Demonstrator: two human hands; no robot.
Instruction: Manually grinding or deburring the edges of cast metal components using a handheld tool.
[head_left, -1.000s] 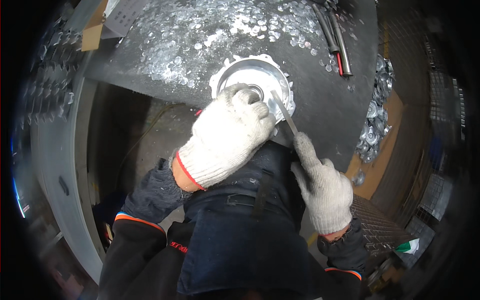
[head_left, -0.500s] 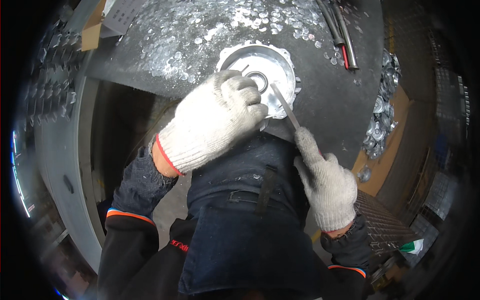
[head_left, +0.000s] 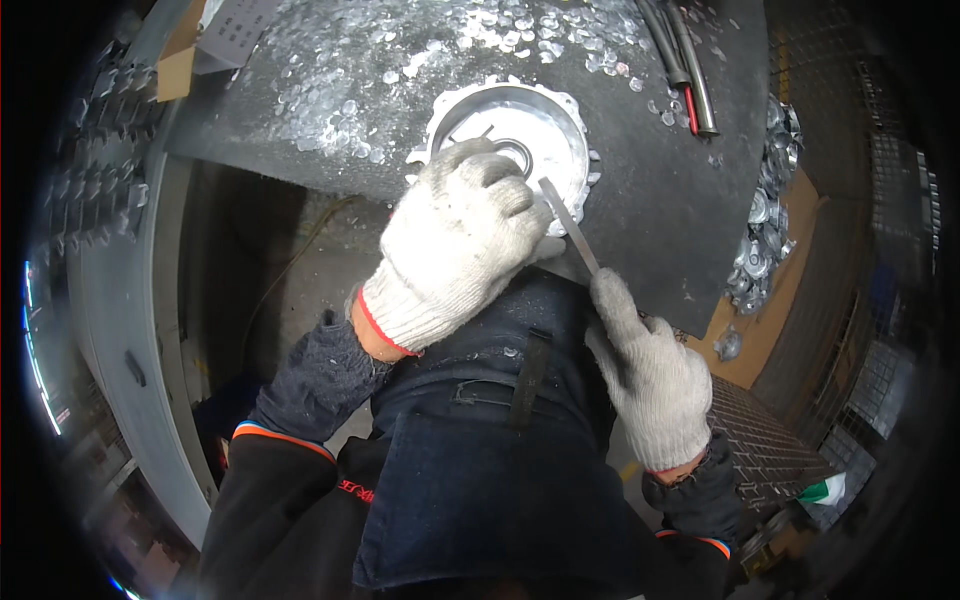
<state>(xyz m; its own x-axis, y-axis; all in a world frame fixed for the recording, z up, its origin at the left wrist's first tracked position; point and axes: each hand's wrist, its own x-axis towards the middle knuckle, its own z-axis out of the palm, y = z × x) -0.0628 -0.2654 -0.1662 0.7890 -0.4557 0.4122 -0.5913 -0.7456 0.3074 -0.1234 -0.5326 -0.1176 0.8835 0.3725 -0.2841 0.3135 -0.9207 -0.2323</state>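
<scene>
A round, silvery cast-metal part (head_left: pixel 572 128) with a toothed rim lies near the edge of the dark table, its dished side up and a raised ring in its middle. My left hand (head_left: pixel 462 235), in a white knit glove, is curled over the near left side of the casting; its thumb and the gripped edge are hidden. In my gloved right hand (head_left: pixel 655 380) is a flat metal file (head_left: pixel 572 225), with the forefinger stretched along it. The file slants up and left, its tip over the casting's near right inside. The file's handle is hidden in the palm.
Many small shiny metal discs (head_left: pixel 330 110) lie scattered on the dark table (head_left: pixel 660 220). Metal tubes (head_left: pixel 690 75) and a red-ended rod lie at the far right. Beyond the right edge, metal pieces (head_left: pixel 760 235) are heaped by cardboard. A box (head_left: pixel 232 35) stands far left.
My left hand has shifted right and slightly down along the casting, and its forearm has swung right. The casting has turned a little. The file's tip has moved slightly down.
</scene>
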